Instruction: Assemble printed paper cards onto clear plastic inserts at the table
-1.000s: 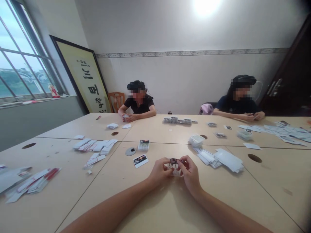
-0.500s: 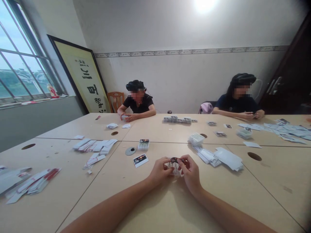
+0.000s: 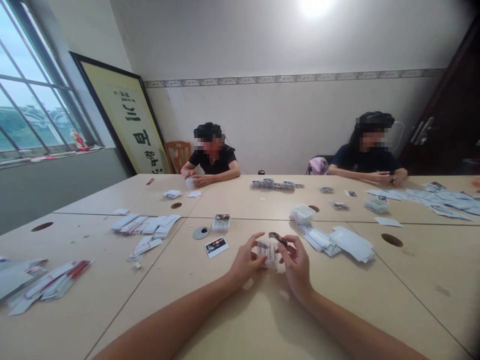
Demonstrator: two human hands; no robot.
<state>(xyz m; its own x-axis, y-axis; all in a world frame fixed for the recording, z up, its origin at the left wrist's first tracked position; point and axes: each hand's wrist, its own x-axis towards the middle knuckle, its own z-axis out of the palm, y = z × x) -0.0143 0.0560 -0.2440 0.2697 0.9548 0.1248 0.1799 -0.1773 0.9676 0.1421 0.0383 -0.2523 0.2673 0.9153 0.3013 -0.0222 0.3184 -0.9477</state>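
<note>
One clear plastic box [image 3: 269, 251] sits between my hands, tilted, at 3 o'clock from my left hand [image 3: 245, 261] and 9 o'clock from my right hand [image 3: 298, 260]. My left hand grips it by its side, the thumb across its front, hiding part of it. My right hand pinches a narrow, dark, curled label [image 3: 276, 237] at the box's 1 o'clock corner; I cannot tell whether the two touch.

From the box, a printed card [image 3: 216, 246] lies flat on the table [image 3: 232, 205] between 9 and 10 o'clock, with a grey disc [image 3: 198, 233] beyond it. At 10 stands another clear box with a dark label [image 3: 221, 226]. A heap of clear plastic [image 3: 302, 215] rests between 1 and 2, next to white papers [image 3: 352, 243] reaching toward 3. More papers [image 3: 146, 224] spread between 9 and 10. Small boxes [image 3: 268, 184] line up at 12.

A person in black [image 3: 216, 162] sits at 11, another in dark blue [image 3: 365, 161] between 1 and 2.

Print on the card is too small to read. At 10, a leaning framed panel [image 3: 120, 117] bears large characters, 川 and 百 among them.
</note>
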